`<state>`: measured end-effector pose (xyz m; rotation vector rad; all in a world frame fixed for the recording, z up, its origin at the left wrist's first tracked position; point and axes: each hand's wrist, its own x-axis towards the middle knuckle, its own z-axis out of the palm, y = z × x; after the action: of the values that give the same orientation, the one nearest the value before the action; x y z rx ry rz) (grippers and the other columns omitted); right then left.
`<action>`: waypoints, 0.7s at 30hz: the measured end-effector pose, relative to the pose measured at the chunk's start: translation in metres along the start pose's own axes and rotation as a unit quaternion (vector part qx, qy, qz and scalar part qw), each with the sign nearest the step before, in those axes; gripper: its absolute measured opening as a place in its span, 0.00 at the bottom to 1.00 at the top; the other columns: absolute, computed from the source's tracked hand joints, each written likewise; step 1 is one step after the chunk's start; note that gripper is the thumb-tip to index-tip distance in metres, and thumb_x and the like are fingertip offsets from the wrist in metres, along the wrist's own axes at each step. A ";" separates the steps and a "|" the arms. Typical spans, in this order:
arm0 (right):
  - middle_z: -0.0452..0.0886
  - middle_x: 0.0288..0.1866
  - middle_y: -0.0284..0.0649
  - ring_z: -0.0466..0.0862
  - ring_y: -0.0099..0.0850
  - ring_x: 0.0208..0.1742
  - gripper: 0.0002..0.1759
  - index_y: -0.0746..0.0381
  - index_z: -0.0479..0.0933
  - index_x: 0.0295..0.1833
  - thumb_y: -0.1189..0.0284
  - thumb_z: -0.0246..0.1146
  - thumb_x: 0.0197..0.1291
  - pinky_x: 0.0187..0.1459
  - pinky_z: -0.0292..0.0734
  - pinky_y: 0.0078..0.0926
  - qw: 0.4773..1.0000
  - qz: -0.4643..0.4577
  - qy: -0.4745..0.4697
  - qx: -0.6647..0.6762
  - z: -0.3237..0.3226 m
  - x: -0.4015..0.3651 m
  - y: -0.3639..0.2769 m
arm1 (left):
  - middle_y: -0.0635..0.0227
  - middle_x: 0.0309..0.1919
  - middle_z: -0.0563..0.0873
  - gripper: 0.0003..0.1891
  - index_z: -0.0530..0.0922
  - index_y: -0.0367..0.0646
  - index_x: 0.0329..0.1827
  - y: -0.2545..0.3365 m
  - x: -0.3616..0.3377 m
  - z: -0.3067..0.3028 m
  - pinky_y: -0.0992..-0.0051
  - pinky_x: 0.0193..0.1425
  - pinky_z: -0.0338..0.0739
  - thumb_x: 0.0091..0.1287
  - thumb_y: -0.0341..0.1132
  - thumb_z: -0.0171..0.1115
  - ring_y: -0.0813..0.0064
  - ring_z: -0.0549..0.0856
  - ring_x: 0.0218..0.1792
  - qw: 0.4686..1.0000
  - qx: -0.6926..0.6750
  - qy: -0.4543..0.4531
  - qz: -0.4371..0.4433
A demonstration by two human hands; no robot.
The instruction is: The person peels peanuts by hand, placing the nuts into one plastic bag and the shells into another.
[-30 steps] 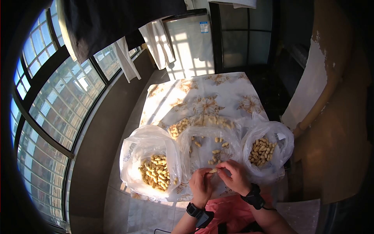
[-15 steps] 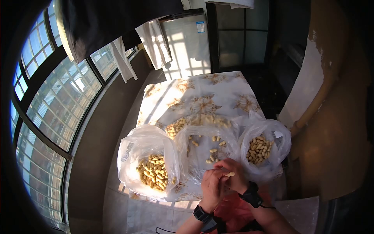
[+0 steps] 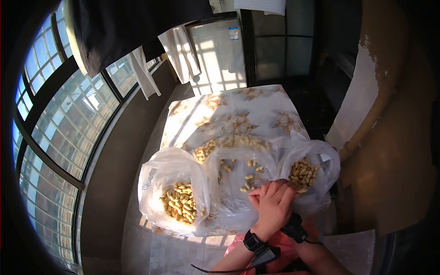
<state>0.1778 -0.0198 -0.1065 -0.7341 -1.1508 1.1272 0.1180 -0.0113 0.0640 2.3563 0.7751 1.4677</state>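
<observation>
My left hand reaches across to the right over my right hand. Its fingers are bent and close together, and a peanut shows at their tips, by the near rim of the right plastic bag. My right hand is mostly hidden behind the left, with only the wrist and its black band plain to see, so its fingers cannot be made out. Just beyond the hands lies the middle plastic bag, with several loose peanuts in it. Unshelled peanuts are heaped in the right bag.
On the left stands an open plastic bag with a large pile of peanuts. More peanuts lie behind the middle bag. A flowered tablecloth covers the table. Windows line the left wall, and dark cloth hangs overhead.
My left hand has moved up and right, across my right hand toward the right bag. The peanut seen between my hands earlier no longer shows there; one now shows at my left fingertips.
</observation>
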 end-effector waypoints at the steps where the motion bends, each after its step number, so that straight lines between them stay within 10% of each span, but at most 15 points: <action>1: 0.77 0.66 0.48 0.82 0.50 0.58 0.31 0.63 0.73 0.69 0.56 0.66 0.68 0.59 0.77 0.48 0.999 -0.008 -0.002 -0.045 0.001 0.000 -0.004 | 0.70 0.50 0.91 0.12 0.86 0.47 0.47 -0.001 0.002 0.006 0.59 0.62 0.73 0.60 0.30 0.72 0.62 0.86 0.56 1.000 -0.007 -0.022 -0.006; 8: 0.74 0.69 0.51 0.81 0.52 0.59 0.33 0.63 0.70 0.72 0.55 0.65 0.69 0.60 0.76 0.51 0.950 -0.074 0.007 -0.302 0.002 0.011 -0.039 | 0.65 0.56 0.87 0.14 0.86 0.45 0.47 0.001 0.017 0.015 0.57 0.63 0.74 0.58 0.31 0.75 0.57 0.82 0.63 0.995 0.054 -0.056 -0.055; 13: 0.72 0.71 0.52 0.80 0.53 0.59 0.35 0.63 0.68 0.74 0.54 0.65 0.70 0.60 0.76 0.53 0.821 -0.118 0.003 -0.559 -0.008 0.015 -0.039 | 0.64 0.54 0.87 0.13 0.86 0.44 0.51 -0.025 0.010 -0.005 0.55 0.63 0.76 0.63 0.27 0.73 0.54 0.83 0.60 0.999 0.016 0.014 -0.043; 16: 0.86 0.42 0.49 0.86 0.55 0.45 0.16 0.63 0.81 0.52 0.72 0.72 0.60 0.45 0.81 0.48 0.899 -0.105 0.035 -0.424 0.013 0.033 -0.089 | 0.61 0.54 0.87 0.13 0.85 0.43 0.52 -0.052 -0.001 -0.019 0.56 0.61 0.78 0.66 0.25 0.69 0.52 0.84 0.57 0.995 0.042 0.027 -0.088; 21: 0.86 0.42 0.48 0.86 0.53 0.45 0.09 0.62 0.82 0.49 0.77 0.69 0.63 0.46 0.80 0.48 0.899 -0.092 0.049 -0.425 0.020 0.036 -0.098 | 0.58 0.55 0.87 0.14 0.85 0.41 0.54 -0.072 -0.020 -0.035 0.56 0.62 0.79 0.67 0.22 0.66 0.51 0.84 0.57 0.987 0.061 0.022 -0.146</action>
<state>0.1880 -0.0178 -0.0010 -1.2926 -1.5958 0.3752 0.0588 0.0346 0.0308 2.1837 1.1958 1.3854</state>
